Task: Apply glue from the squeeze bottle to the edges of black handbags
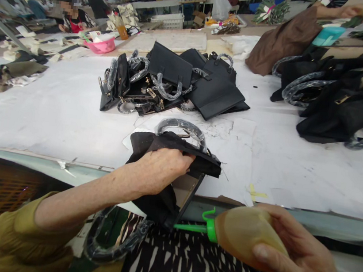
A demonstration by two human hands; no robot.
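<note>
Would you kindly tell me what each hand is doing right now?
Left hand: closed on the black bag, fingertips partly hidden.
Right hand: closed around the squeeze bottle, nozzle pointing toward the bag.

Your left forearm [93, 198] angles inward, left hand [165, 169] curled, back up; right hand [302, 254] wrapped, thumb [268, 256] nearside.

We've got one head cam, looking forward and down, left hand [165, 168] and right hand [302, 255] pretty close, bench [77, 115] beyond.
</note>
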